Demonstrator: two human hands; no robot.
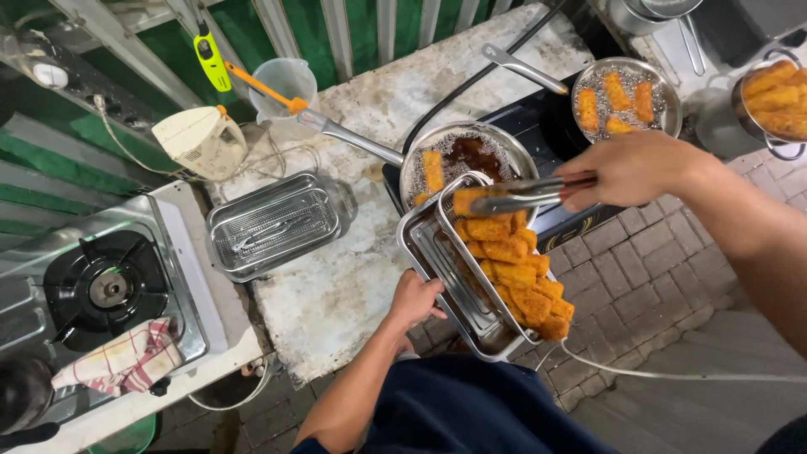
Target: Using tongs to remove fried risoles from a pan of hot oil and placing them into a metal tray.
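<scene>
Gripping tray (437, 277) rim mid-frame, left hand (414, 300) clamped; right hand (626, 168) closed on tongs (530, 193) pinching fritter (467, 200) over pan (466, 160).

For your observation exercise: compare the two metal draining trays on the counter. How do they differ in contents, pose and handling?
The near tray carries a rack heaped with golden fried pieces; the far tray holds only its bare rack. The near tray overhangs the counter edge, steadied by the left hand; the far tray lies fully on it, untouched. Both are rectangular steel with wire racks.
</scene>
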